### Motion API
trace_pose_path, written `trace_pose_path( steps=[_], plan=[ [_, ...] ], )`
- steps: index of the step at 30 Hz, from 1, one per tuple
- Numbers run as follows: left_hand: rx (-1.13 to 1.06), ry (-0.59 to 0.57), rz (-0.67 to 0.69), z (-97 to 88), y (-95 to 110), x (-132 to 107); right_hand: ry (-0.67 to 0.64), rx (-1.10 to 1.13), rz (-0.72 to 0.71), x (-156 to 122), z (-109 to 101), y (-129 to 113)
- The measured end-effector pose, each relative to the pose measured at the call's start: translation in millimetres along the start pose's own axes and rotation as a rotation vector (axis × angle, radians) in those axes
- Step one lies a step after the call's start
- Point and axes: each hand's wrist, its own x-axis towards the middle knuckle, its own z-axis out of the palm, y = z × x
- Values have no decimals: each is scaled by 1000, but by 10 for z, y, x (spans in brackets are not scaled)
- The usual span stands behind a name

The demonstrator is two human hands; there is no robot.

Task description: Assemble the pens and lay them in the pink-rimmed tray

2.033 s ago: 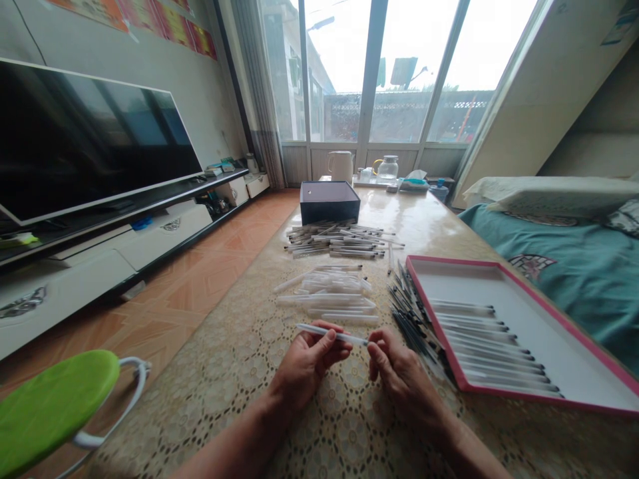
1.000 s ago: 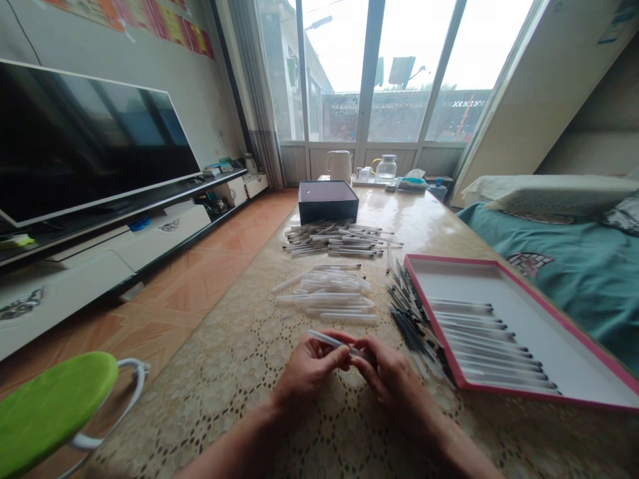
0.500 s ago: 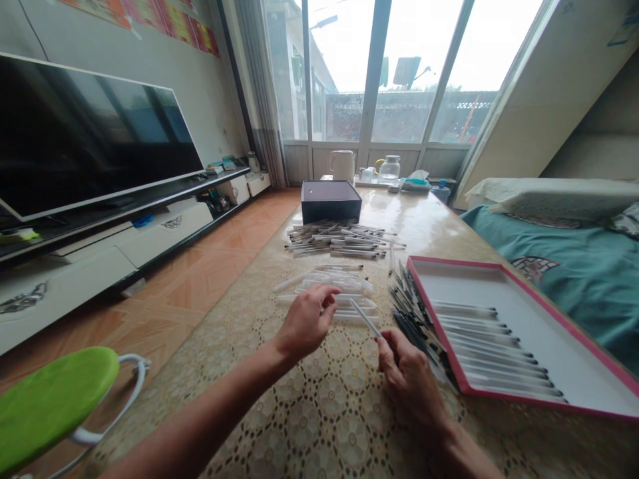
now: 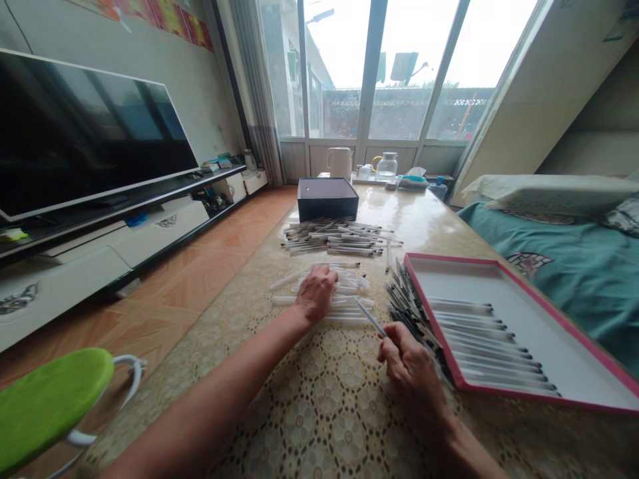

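Observation:
My right hand (image 4: 407, 356) pinches a thin pen refill (image 4: 370, 317) near its lower end, with its tip pointing up and left. My left hand (image 4: 318, 291) reaches down into a pile of clear white pen barrels (image 4: 349, 309). Its fingers are curled together, and what lies between them, if anything, is hidden. Just right of the barrels is a heap of black pen caps (image 4: 407, 313), beside the shallow box. Inside that pink-rimmed box (image 4: 452, 258), several pens (image 4: 496, 349) with dark ends lie in a row.
Behind the barrels lies a heap of refills (image 4: 339, 238) in front of a dark box (image 4: 328, 201). A kettle (image 4: 339, 163), a glass pitcher (image 4: 387, 166) and a tissue pack (image 4: 413, 178) stand at the table's far end. A green stool (image 4: 54, 406) is at left.
My left hand has moved forward and slightly right, down onto the clear barrels, and its fingers have curled. My right hand keeps its pinch on the refill, nearly in the same place.

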Motion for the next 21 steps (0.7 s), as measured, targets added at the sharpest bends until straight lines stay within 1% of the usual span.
trace_pose_path(
  steps=[3,6,8,9,11,12,14,18,21],
  plan=[
    [-61,51,-42,-75,74,-113,-16,-72,-6,-22,-11,0],
    [-217,74,-134,-177,174,-353,-21,-132,-63,-55,-1,-15],
    [-636,26,-311,-232,231,-556,-40,-144,-141,-75,13,-31],
    [-796,-5,-393,-251,253,-656,-60,-142,-181,-84,20,-41],
    [-1026,-19,-553,-272,278,-829,-103,-130,-242,-98,30,-62],
    [-1087,-7,-619,-274,283,-895,-117,-129,-258,-104,31,-74],
    [-1111,35,-690,-268,280,-979,-135,-147,-273,-115,28,-95],
    [-1061,125,-687,-233,262,-1014,-163,-191,-294,-131,11,-120],
    [-1122,103,-712,-210,270,-1016,-160,-206,-301,-131,9,-117]
  ],
)
